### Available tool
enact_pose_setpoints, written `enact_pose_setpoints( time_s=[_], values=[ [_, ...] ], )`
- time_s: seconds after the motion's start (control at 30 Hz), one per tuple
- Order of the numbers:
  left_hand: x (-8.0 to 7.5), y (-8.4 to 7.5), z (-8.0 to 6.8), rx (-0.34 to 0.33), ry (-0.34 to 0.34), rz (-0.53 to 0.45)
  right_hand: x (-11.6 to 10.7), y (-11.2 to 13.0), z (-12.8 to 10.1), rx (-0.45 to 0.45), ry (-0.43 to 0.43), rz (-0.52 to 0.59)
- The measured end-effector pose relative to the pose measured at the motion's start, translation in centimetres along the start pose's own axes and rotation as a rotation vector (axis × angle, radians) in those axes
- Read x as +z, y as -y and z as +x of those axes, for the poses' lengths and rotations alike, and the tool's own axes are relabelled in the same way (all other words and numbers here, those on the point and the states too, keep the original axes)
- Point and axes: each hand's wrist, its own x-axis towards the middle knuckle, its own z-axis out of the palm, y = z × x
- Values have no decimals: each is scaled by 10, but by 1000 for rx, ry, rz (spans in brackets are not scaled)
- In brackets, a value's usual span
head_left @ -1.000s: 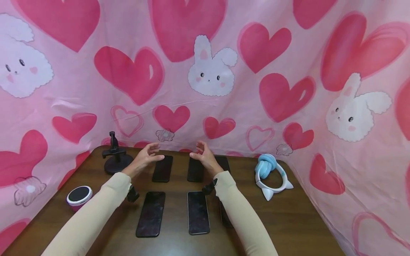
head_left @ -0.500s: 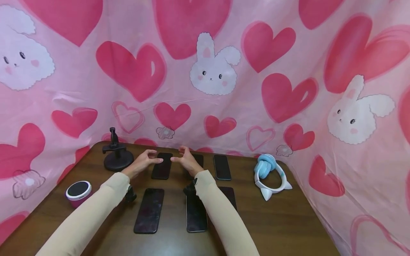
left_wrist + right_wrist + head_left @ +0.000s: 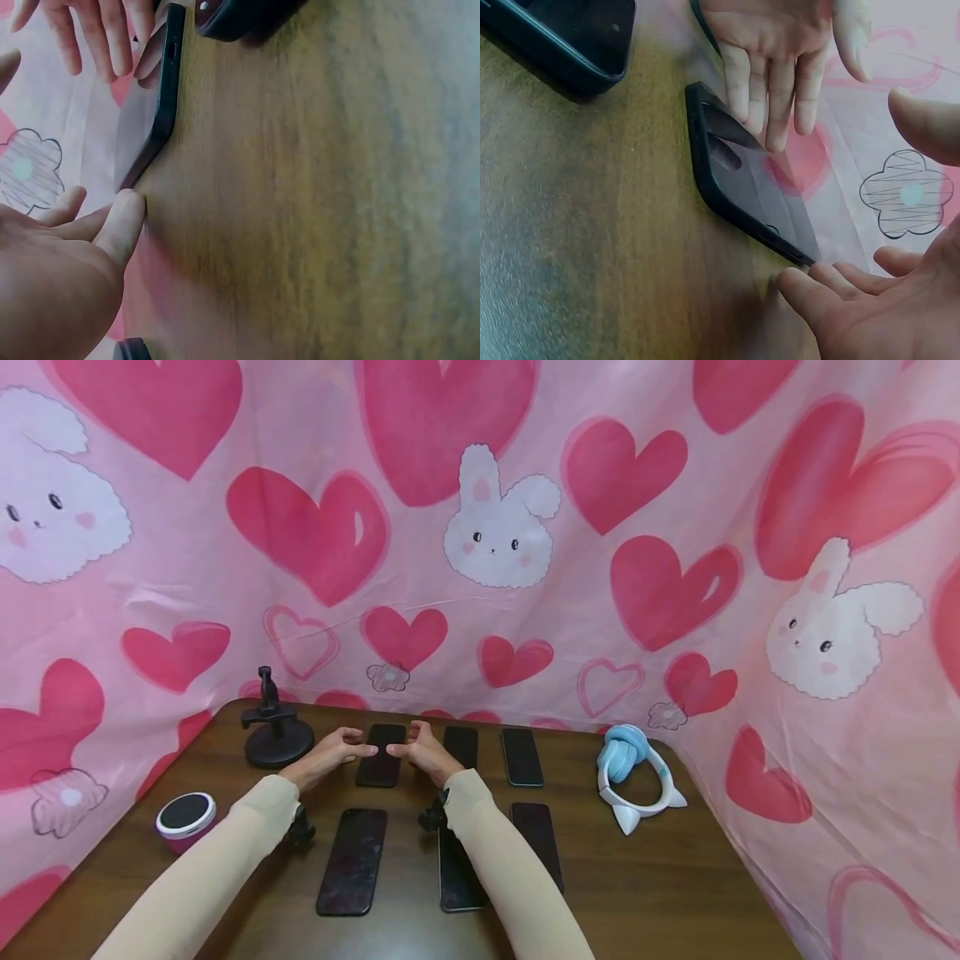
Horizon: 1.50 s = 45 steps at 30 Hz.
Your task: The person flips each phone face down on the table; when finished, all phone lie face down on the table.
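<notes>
Both hands at the far-left phone, nothing lifted yet.

The phone [image 3: 381,756] lies flat on the table [image 3: 675,877], at the left end of the far row, and I see my two hands closing on it from both sides. My left hand [image 3: 330,753] has straight, relaxed fingers at the phone's left edge; in the left wrist view one finger [image 3: 124,221] touches the wood just beside a corner. My right hand [image 3: 423,750] is also loose and holds nothing, its fingertips [image 3: 802,289] at the other side, by a corner. I judge the pick is only starting: the approach is done, the grip and the lift are left. Five other phones, like the near-left one [image 3: 352,860], lie untouched. A stand [image 3: 276,739] is just left, headphones [image 3: 637,772] well to the right.
</notes>
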Motion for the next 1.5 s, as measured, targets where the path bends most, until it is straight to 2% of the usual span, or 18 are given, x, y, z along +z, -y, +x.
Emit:
enact_pose_setpoints(
  time_s=[0.13,0.3,0.67,1.13,1.27,1.5],
  values=[
    [-1,0,3,-2,5,-24,2,-2,3,1,22,18],
    [1,-2,5,-2,6,-63,5,-2,5,-14,8,-56],
    [-1,2,0,-13,32,-107,14,-5,4,-3,35,-79],
    [0,15,-3,-19,31,-189,15,-12,4,18,79,-115],
    [0,18,-3,22,22,-232,12,-11,4,2,96,-105],
    [4,14,-2,106,27,-423,4,-8,9,-33,87,-102]
  ],
)
